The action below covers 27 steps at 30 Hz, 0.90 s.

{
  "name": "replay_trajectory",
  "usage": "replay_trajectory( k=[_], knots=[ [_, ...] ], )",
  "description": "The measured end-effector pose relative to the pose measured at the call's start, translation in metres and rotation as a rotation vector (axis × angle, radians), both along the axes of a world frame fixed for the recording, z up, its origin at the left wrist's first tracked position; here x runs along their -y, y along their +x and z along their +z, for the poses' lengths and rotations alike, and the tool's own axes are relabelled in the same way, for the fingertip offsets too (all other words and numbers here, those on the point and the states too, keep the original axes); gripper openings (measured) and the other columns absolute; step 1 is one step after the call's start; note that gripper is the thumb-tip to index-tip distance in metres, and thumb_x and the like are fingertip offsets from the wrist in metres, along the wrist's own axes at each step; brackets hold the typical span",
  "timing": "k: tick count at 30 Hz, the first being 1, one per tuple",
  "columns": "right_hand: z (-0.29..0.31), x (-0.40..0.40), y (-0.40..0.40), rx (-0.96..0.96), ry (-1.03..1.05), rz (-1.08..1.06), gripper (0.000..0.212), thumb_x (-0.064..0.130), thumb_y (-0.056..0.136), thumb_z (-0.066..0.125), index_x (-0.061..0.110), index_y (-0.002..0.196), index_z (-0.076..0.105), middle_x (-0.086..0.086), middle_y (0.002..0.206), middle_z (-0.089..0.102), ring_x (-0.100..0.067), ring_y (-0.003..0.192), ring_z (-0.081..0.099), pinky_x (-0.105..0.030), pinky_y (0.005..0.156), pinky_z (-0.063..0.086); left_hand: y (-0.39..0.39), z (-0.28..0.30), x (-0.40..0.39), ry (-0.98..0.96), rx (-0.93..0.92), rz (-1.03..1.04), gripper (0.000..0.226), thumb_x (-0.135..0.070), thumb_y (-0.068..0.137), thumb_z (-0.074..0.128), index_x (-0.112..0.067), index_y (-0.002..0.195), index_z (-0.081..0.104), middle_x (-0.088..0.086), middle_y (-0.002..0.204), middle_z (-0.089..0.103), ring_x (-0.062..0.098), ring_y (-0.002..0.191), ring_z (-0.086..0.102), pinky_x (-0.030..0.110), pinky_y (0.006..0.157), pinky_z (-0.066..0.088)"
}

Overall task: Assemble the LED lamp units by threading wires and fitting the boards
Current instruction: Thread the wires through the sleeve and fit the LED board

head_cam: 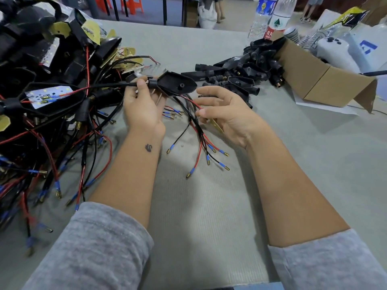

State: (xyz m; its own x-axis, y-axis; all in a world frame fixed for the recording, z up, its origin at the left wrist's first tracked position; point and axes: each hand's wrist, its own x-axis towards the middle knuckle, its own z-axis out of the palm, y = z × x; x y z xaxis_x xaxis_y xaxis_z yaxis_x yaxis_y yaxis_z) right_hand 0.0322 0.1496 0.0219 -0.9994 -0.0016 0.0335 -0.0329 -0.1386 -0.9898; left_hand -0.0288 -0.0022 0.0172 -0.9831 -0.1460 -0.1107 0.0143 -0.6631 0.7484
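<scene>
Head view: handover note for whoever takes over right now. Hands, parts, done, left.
Left hand grips the stem of a black lamp housing, held above the table.
Right hand pinches a yellow LED board and its red and black wires, which hang from the housing.
Done: finished units piled left.
Left: board not yet seated; empty housings wait by the cardboard box.

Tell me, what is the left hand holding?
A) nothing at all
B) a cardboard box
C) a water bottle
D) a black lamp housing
D: the left hand grips the stem of the black lamp housing, held up above the table, while the bottles and the box sit far off to the right.
</scene>
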Motion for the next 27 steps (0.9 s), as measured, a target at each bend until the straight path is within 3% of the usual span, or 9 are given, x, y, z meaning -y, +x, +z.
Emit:
replay_trajectory(
  k=[3,6,10,15,18,22,24,27],
  knots=[
    [-0.001,0.004,-0.003,-0.020,-0.001,-0.117,0.031,-0.022,0.081,0.055,0.005,0.096,0.061,-0.014,0.092,0.062,-0.021,0.076,0.064,-0.030,0.074,0.057,0.002,0.001,-0.001,-0.020,-0.012,-0.038,0.021,-0.025,0.106,0.036,-0.019,0.095,0.052,0.005,0.096,0.067,0.018,0.093,0.067,0.036,0.092,0.055],
    [-0.001,0.004,-0.005,-0.019,0.075,-0.211,0.021,-0.011,0.084,0.058,0.009,0.088,0.062,-0.009,0.082,0.067,-0.020,0.073,0.066,-0.036,0.072,0.055,0.003,0.001,-0.002,-0.027,-0.025,-0.050,0.020,-0.027,0.106,0.033,-0.019,0.097,0.049,0.007,0.101,0.067,0.019,0.097,0.066,0.036,0.088,0.056],
    [-0.001,-0.001,-0.005,0.014,0.142,-0.215,0.018,-0.003,0.085,0.060,0.013,0.089,0.065,-0.009,0.089,0.068,-0.021,0.081,0.066,-0.047,0.081,0.050,0.004,0.002,-0.002,0.015,-0.011,-0.047,0.019,-0.028,0.106,0.032,-0.019,0.100,0.048,0.004,0.096,0.069,0.022,0.101,0.066,0.038,0.087,0.056],
    [0.000,-0.006,-0.005,0.039,0.153,-0.200,0.030,-0.009,0.083,0.048,0.014,0.087,0.068,-0.007,0.089,0.069,-0.013,0.074,0.064,-0.032,0.070,0.059,0.003,0.002,-0.001,0.041,0.001,-0.044,0.018,-0.026,0.106,0.036,-0.018,0.100,0.051,0.004,0.099,0.068,0.023,0.107,0.065,0.042,0.094,0.053],
    [-0.003,-0.005,-0.006,-0.007,0.195,-0.214,0.034,-0.015,0.083,0.051,0.016,0.086,0.066,-0.006,0.089,0.067,-0.012,0.080,0.062,-0.023,0.066,0.053,0.002,0.002,-0.001,0.057,0.011,-0.068,0.012,-0.022,0.104,0.043,-0.018,0.103,0.054,0.005,0.105,0.067,0.024,0.111,0.065,0.039,0.091,0.055],
    [-0.005,-0.005,-0.005,-0.064,0.173,-0.274,0.036,-0.018,0.081,0.058,0.017,0.086,0.065,-0.005,0.086,0.061,-0.005,0.063,0.057,-0.017,0.053,0.046,0.000,0.001,0.002,0.041,0.005,-0.056,0.015,-0.029,0.104,0.041,-0.021,0.102,0.053,0.010,0.115,0.065,0.022,0.107,0.067,0.041,0.090,0.056],
    [-0.005,-0.005,-0.005,-0.082,0.182,-0.324,0.034,-0.016,0.079,0.062,0.017,0.087,0.065,-0.004,0.086,0.062,-0.002,0.060,0.057,-0.017,0.051,0.044,-0.001,0.001,0.005,0.047,-0.010,-0.067,0.019,-0.033,0.105,0.038,-0.023,0.100,0.053,0.007,0.107,0.068,0.019,0.098,0.069,0.041,0.087,0.057],
    [-0.004,-0.003,-0.006,-0.120,0.213,-0.407,0.036,-0.017,0.076,0.064,0.017,0.087,0.065,-0.004,0.084,0.063,-0.005,0.070,0.060,-0.015,0.058,0.048,0.000,0.002,0.004,0.004,-0.010,-0.125,0.016,-0.032,0.104,0.040,-0.026,0.100,0.054,-0.001,0.096,0.072,0.016,0.093,0.071,0.040,0.085,0.057]
  ],
)
